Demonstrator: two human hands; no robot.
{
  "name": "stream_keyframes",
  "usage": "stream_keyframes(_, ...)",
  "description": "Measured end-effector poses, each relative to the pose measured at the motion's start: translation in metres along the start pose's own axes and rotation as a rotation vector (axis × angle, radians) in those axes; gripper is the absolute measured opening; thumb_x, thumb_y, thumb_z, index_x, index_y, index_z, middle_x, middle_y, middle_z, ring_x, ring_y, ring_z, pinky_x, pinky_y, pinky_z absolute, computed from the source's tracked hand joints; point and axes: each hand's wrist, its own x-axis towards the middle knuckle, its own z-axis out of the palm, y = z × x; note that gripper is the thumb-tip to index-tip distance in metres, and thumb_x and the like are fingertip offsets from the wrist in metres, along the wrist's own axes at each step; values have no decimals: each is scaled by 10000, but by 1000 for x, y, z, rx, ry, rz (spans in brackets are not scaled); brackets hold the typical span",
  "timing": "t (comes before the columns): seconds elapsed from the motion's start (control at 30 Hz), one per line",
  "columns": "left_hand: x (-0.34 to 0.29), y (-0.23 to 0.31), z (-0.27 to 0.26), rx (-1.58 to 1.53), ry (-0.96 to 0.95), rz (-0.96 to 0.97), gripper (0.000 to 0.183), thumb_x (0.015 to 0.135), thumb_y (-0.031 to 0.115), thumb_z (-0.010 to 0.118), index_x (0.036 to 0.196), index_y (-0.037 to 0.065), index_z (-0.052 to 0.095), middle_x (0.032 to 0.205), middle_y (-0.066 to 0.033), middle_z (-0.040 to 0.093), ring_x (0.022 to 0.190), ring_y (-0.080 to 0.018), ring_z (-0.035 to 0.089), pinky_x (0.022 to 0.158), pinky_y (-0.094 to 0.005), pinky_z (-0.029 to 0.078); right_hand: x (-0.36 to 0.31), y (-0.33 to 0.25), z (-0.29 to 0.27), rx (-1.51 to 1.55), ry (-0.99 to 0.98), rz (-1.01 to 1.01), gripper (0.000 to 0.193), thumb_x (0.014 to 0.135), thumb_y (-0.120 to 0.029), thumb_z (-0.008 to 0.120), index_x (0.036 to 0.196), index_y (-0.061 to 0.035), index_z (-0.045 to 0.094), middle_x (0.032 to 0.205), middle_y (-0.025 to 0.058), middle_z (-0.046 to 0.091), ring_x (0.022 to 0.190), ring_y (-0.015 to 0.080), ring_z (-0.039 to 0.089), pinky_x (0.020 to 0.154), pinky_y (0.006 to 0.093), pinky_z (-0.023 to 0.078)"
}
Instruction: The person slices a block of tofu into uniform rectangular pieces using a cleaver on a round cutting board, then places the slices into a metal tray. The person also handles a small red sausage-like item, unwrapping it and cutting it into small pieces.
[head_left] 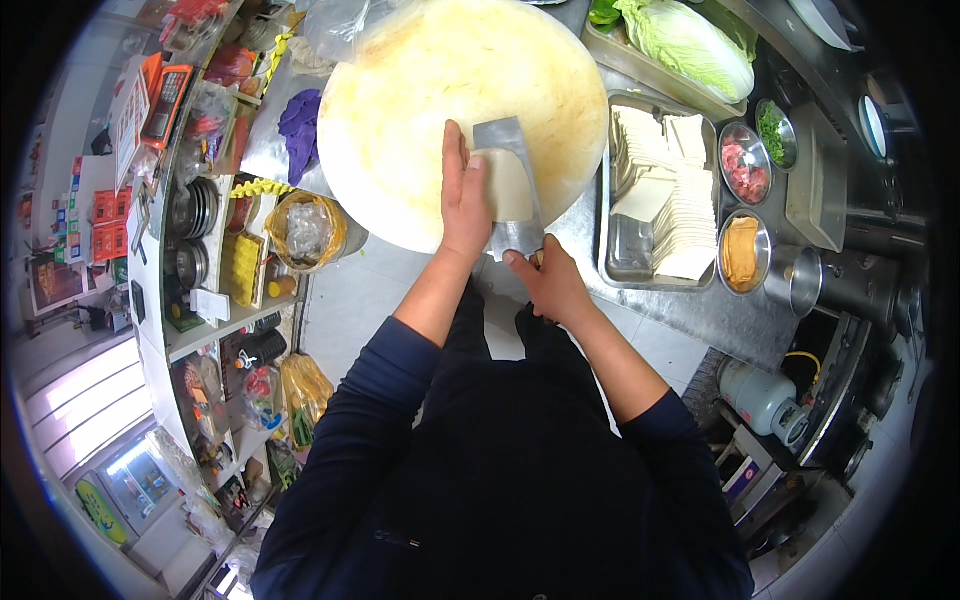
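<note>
A wide steel cleaver (pixel 503 131) lies flat low over the near part of the round cutting board (pixel 420 90). My right hand (pixel 552 283) is closed round its handle. On the blade rests a pale, smooth piece that looks like tofu (pixel 512 188), with a rounded far end. My left hand (pixel 465 205) stands on edge along the left side of this piece, fingers stretched forward and thumb touching it. Right of the board, a metal tray (pixel 606 215) holds rows of thin, pale slices (pixel 686 222) of similar colour.
Beyond the tray sit metal bowls of pink meat (pixel 746 172), chopped greens (pixel 772 135) and tan slices (pixel 740 252). A cabbage (pixel 690 50) lies in a container at the back right. Purple cloth (pixel 300 135) and a lined bin (pixel 312 232) are left of the board.
</note>
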Motion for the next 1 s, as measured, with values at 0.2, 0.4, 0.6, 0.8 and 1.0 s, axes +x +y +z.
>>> stream_keyframes(0.2,1,-1,-1,17,-12,2,648,1108,280,422,1655,13,201,1718,-164,221,1586,-272,239,1294,-370,202,1,1,2,-5,-31,22,530,990,-448,712,935,-4,427,645,100,539,391,188,522,333,356,391)
stream_keyframes(0.4,1,-1,-2,30,-20,1,650,1106,279,423,1653,7,200,1720,-167,214,1586,-279,237,1292,-373,203,3,6,6,-5,-38,-20,534,991,-453,710,940,-3,426,646,108,548,392,194,531,343,364,405)
stream_keyframes(0.6,1,-1,-3,37,-26,2,653,1105,279,423,1651,1,200,1723,-171,208,1586,-286,234,1290,-376,204,5,10,10,-24,-19,-25,531,989,-448,712,952,6,440,647,112,550,396,199,539,352,367,416)
stream_keyframes(0.8,6,-1,-6,51,-25,6,655,1103,279,424,1649,-5,199,1725,-175,201,1586,-293,232,1288,-379,205,3,9,8,57,-28,-7,515,988,-442,717,956,7,466,642,88,539,390,184,516,348,354,399)
stream_keyframes(1.0,12,-5,-4,80,-26,18,657,1102,279,424,1647,-11,199,1727,-179,195,1586,-300,230,1287,-382,206,2,4,6,46,-43,25,522,981,-447,720,987,18,483,676,105,571,424,209,547,401,367,439)
